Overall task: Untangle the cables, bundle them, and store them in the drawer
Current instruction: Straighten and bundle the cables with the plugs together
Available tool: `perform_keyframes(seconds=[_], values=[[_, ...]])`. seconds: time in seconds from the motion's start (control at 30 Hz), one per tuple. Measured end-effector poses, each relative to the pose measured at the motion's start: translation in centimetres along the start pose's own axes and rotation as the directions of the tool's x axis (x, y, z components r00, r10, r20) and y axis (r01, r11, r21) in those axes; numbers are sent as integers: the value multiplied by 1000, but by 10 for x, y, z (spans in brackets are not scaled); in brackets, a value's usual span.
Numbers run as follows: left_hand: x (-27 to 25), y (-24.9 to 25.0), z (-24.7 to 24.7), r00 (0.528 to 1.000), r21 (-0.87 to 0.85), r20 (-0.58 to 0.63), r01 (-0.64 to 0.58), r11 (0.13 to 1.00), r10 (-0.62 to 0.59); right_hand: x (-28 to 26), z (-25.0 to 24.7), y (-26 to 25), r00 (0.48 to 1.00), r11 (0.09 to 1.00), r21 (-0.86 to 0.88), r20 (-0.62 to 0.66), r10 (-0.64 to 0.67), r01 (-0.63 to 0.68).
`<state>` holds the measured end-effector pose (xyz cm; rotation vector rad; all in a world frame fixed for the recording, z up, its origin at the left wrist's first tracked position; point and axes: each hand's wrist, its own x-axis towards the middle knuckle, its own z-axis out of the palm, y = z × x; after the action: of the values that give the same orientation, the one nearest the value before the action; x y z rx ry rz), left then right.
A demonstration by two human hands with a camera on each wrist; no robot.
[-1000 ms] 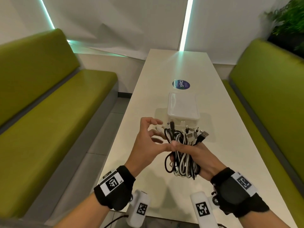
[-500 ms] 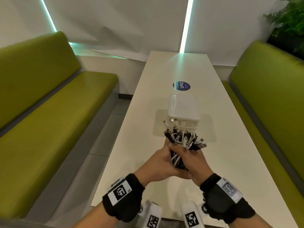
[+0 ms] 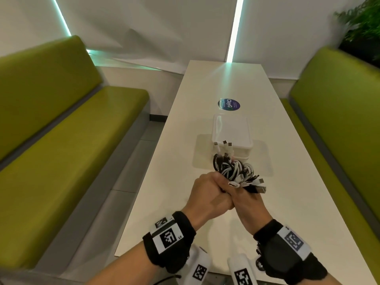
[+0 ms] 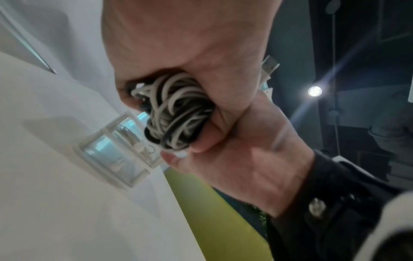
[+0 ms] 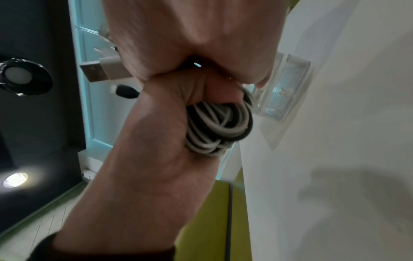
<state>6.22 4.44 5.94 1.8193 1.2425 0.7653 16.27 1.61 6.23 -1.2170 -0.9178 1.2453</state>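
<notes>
A bundle of black and white cables [image 3: 234, 169] is clasped by both hands above the white table [image 3: 178, 161]. My left hand [image 3: 207, 192] wraps round its lower part from the left. My right hand [image 3: 242, 199] grips it from the right, with the plugs [image 3: 257, 184] fanning out above the fingers. In the left wrist view the coiled cables [image 4: 176, 114] show between my left hand [image 4: 178, 53] and the right hand [image 4: 245, 159]. In the right wrist view the coils [image 5: 219, 127] bulge below the clasped fingers and a USB plug [image 5: 100, 70] sticks out. The small white drawer box [image 3: 232, 130] stands just beyond the bundle, its front translucent [image 4: 114, 151].
Green benches run along both sides of the table, the left bench [image 3: 61, 151] and the right bench [image 3: 339, 140]. A round blue sticker [image 3: 228, 104] lies on the table behind the drawer box. A plant [image 3: 362, 21] stands at the far right.
My left hand, open beside the bundle a second ago, has closed round the cables. Both hands have moved the bundle forward, closer to the drawer box.
</notes>
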Motion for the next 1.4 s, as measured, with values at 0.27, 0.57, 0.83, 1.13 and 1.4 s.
perform_keyframes(seconds=[0.27,0.57,0.83,1.13,1.4], values=[[3,7,-25,909,-60,412,87,994,-55,13,-21,-14,873,992,35,472,-123,121],[-2,5,-23,858,-288,510,226,931,-51,12,-1,-9,982,998,44,183,-52,44],[-9,-6,-20,885,-363,461,257,896,-67,16,12,3,995,989,145,98,-6,-8],[-12,-13,-20,878,-346,466,291,892,-105,19,6,0,961,990,133,275,2,-40],[-1,-9,-5,808,-378,586,335,863,-58,22,-7,3,992,999,50,126,-23,17]])
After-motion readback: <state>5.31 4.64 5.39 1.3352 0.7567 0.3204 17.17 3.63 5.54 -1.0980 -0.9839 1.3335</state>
